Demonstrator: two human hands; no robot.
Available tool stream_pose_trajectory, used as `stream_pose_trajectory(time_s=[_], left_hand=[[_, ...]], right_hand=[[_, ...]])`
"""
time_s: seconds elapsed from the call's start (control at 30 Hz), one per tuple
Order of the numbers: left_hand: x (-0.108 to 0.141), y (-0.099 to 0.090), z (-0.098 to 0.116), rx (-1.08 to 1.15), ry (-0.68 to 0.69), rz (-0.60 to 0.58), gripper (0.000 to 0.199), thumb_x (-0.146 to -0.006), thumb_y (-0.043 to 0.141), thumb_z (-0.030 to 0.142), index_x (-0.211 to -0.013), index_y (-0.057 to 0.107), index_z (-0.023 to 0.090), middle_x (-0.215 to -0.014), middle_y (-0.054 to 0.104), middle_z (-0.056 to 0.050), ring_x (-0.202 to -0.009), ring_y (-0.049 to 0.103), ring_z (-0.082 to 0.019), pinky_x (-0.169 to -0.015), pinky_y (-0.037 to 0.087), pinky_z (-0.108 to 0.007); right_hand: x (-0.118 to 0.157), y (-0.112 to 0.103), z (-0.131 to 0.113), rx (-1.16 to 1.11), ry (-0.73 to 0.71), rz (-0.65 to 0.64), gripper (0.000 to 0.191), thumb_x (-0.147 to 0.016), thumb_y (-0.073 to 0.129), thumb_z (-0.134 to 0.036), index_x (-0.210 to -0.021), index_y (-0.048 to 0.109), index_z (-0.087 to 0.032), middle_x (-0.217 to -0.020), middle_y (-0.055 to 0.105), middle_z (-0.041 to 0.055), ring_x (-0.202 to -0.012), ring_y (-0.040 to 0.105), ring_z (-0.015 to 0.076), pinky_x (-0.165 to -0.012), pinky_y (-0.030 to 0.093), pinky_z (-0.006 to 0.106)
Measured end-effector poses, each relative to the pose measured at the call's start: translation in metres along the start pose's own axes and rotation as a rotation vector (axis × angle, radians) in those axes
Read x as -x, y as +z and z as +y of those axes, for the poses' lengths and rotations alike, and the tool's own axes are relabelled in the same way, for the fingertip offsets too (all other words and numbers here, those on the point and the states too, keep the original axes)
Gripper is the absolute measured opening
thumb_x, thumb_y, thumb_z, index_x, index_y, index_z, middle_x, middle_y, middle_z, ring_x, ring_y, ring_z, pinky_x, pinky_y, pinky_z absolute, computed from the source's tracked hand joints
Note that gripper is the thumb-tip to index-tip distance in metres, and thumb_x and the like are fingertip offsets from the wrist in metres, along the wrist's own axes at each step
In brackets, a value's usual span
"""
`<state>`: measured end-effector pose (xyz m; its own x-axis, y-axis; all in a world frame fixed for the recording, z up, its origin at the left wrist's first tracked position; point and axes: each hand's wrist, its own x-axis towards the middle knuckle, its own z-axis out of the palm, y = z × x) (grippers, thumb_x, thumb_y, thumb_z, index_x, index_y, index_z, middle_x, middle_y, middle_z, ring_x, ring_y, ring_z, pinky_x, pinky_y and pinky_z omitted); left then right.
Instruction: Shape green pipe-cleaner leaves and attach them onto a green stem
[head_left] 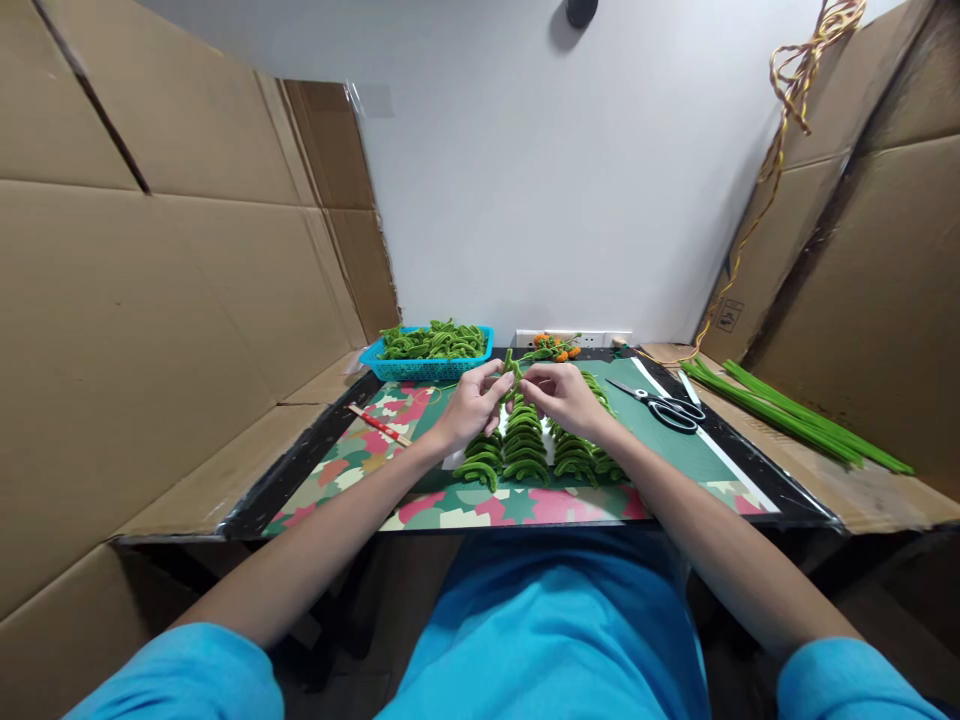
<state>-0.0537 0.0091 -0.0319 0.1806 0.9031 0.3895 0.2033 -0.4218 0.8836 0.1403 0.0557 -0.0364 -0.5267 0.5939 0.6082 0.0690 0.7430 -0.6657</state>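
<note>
Above the mat, the fingertips of my left hand (474,402) pinch a fuzzy green chenille stem piece (511,362), its upper end sticking up. My right hand (561,398) is closed at the fingertips on the same piece, just to the right. Fingers hide its lower part. Below and between my hands, curved green chenille pieces (526,447) lie stacked in rows on a white sheet. My wrists and hands partly cover the outer rows.
A blue basket (427,370) full of green chenille pieces stands back left. Orange chenille flowers (556,347) lie at the back. Black-handled scissors (671,410) rest right on the green mat (697,455). A red-wrapped stick (381,425) lies left; long green stems (795,415) lie far right. Cardboard walls flank the table.
</note>
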Motion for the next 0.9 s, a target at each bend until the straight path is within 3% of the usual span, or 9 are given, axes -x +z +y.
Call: stream_pose_trajectory(time_s=[0.33,0.73,0.9], left_hand=[[0.0040,0.0012,-0.0020,-0.044,-0.004,-0.021,0.042,-0.095,0.072,0.057,-0.088,0.051,0.021,-0.063,0.057,0.007,-0.034,0.045,-0.006,-0.030,0.030,-0.019],[-0.0029,-0.0001,-0.0051,0.115,-0.058,-0.022,0.051,-0.090,0.077,0.063,-0.103,0.050,0.022,-0.062,0.059,0.009,-0.032,0.041,-0.005,-0.031,0.027,-0.019],[-0.0046,-0.0006,-0.0061,0.155,-0.089,-0.044,0.054,-0.088,0.078,0.065,-0.103,0.050,0.021,-0.070,0.065,0.006,-0.031,0.049,-0.007,-0.030,0.028,-0.019]], right_hand=[[0.0031,0.0022,0.0006,0.129,-0.060,0.019,0.029,-0.098,0.057,-0.037,-0.076,0.064,-0.019,-0.061,0.054,-0.0014,-0.056,0.046,0.0131,-0.053,0.033,0.025],[0.0043,0.0027,0.0055,0.308,-0.085,0.041,0.019,-0.099,0.056,-0.030,-0.089,0.070,-0.022,-0.074,0.070,0.0013,-0.058,0.056,0.0154,-0.060,0.038,0.027],[0.0056,0.0038,0.0075,0.395,-0.070,0.101,0.017,-0.101,0.058,-0.028,-0.111,0.070,-0.023,-0.085,0.077,0.0022,-0.059,0.061,0.0165,-0.063,0.039,0.028]])
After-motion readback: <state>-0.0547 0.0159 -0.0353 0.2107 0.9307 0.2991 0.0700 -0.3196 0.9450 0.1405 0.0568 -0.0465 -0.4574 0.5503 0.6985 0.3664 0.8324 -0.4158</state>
